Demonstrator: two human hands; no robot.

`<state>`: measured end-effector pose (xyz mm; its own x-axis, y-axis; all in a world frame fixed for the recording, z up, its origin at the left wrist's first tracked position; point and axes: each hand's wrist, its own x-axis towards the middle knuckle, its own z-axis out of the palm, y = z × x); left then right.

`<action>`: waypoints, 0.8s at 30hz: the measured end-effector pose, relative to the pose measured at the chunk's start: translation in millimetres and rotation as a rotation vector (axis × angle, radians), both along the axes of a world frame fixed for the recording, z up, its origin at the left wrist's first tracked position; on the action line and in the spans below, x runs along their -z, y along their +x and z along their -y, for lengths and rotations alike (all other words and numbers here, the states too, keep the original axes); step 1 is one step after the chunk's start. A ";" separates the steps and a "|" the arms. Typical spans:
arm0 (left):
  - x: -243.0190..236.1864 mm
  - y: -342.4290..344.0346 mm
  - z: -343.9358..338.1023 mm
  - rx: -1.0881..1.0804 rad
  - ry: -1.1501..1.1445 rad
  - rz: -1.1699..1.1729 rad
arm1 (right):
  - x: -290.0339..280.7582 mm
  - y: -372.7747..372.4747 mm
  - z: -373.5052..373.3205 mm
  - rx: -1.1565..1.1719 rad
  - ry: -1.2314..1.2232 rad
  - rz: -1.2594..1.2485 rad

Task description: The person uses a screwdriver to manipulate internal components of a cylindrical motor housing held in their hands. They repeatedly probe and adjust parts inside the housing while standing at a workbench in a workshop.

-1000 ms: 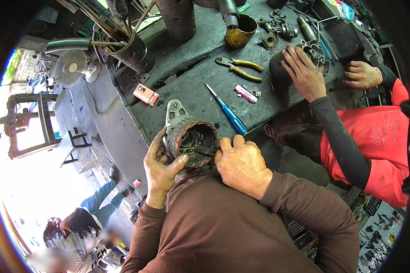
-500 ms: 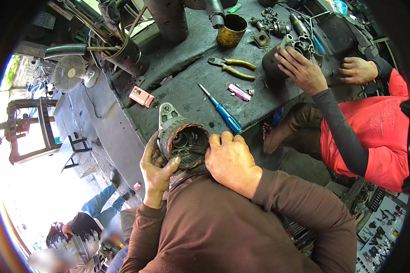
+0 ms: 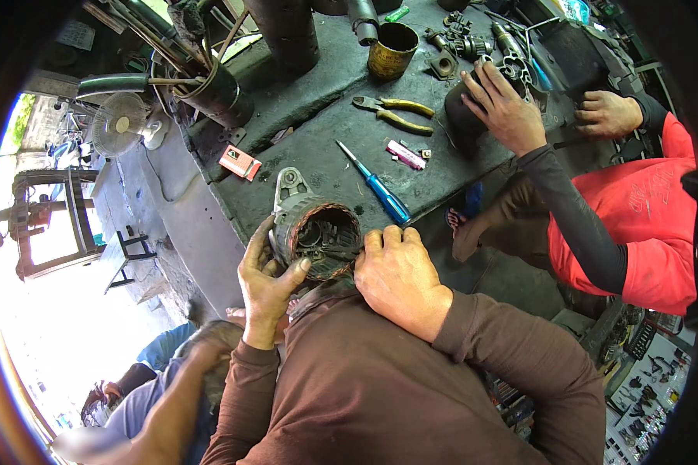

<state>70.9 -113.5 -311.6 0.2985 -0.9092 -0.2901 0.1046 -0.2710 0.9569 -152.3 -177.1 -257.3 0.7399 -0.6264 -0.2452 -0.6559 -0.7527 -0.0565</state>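
Note:
An alternator housing (image 3: 288, 203) with a ring of copper windings round its mouth lies tilted toward me at the table's near edge. My left hand (image 3: 267, 283) is wrapped round its left side, the thumb on the lower rim. Against its right rim rests my right hand (image 3: 399, 267), closed, with the fingers curled down. A dark, thin piece reaches from these fingers into the housing's mouth; its kind does not show, and my fingertips are hidden. Just beyond lies a blue-handled screwdriver (image 3: 386, 198). Diagonal cutters (image 3: 403, 116) with yellow handles lie farther off.
A red-and-white small box (image 3: 239, 163) and a pink packet (image 3: 406, 153) lie on the dark table. Behind stand a rusty can (image 3: 393, 53) and a tool-filled bucket (image 3: 221, 97). At right, a co-worker's hand (image 3: 508, 108) rests on a metal part. Another person's arm (image 3: 174, 403) is at lower left.
The housing has shifted slightly right and up in my hands. The co-worker's hand at right has lifted its fingers a little. A person in grey-blue has come in at lower left.

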 end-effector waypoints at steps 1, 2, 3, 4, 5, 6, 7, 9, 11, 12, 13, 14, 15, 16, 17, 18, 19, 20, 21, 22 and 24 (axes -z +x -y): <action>-0.3 0.2 -0.7 -0.002 0.000 -0.003 | 0.1 0.4 0.6 -0.005 0.009 0.009; -0.9 1.4 -1.2 -0.010 -0.010 -0.002 | -0.2 1.2 1.0 -0.005 0.010 0.011; -0.4 1.4 -0.9 -0.012 -0.014 -0.015 | -0.4 1.8 1.6 -0.005 0.008 0.012; 0.3 1.6 -0.9 -0.005 -0.025 -0.018 | -0.5 2.3 2.3 -0.005 0.013 0.007; 1.1 1.2 -1.0 -0.010 -0.030 -0.021 | -0.8 2.7 2.8 -0.002 0.010 0.007; 1.9 1.0 -1.5 -0.018 -0.032 -0.028 | -1.1 3.2 3.1 0.002 0.016 0.005; 2.7 0.7 -2.0 -0.022 -0.036 -0.027 | -1.3 3.8 3.5 0.005 0.023 0.004; 4.1 0.3 -3.3 -0.037 -0.039 -0.036 | -1.2 3.8 4.8 -0.010 0.029 0.022; 5.9 0.6 -3.9 -0.036 -0.043 -0.036 | -0.2 3.1 6.5 -0.020 0.039 0.021; 6.6 1.1 -4.3 -0.043 -0.047 -0.039 | 0.6 3.1 7.4 -0.022 0.046 0.015; 7.0 1.8 -4.8 -0.035 -0.043 -0.034 | 1.5 3.1 8.2 -0.027 0.045 0.022; 7.3 2.6 -5.2 -0.033 -0.042 -0.032 | 2.3 2.7 9.1 -0.029 0.059 0.029; 7.6 3.1 -5.6 -0.034 -0.047 -0.035 | 2.9 1.8 9.8 -0.033 0.065 0.048; 8.1 3.7 -5.7 -0.027 -0.038 -0.023 | 3.4 1.4 10.4 -0.034 0.077 0.057; 8.5 4.7 -5.4 -0.024 -0.037 -0.016 | 3.9 1.4 10.6 -0.034 0.065 0.074; 8.9 5.3 -5.2 -0.030 -0.030 -0.008 | 4.0 1.5 10.3 -0.032 0.060 0.081; 9.2 5.6 -5.3 -0.022 -0.039 -0.007 | 4.2 1.8 10.6 -0.034 0.075 0.075; 9.4 6.0 -5.5 -0.022 -0.041 -0.006 | 4.3 2.5 10.8 -0.033 0.048 0.099; 10.1 6.3 -5.2 -0.029 -0.046 -0.002 | 4.3 3.4 11.1 -0.034 0.043 0.108; 11.0 6.4 -4.7 -0.026 -0.050 -0.012 | 4.3 4.1 11.7 -0.035 0.038 0.116; 12.1 6.9 -5.7 -0.044 -0.062 -0.025 | 3.7 5.9 11.6 -0.038 0.046 0.107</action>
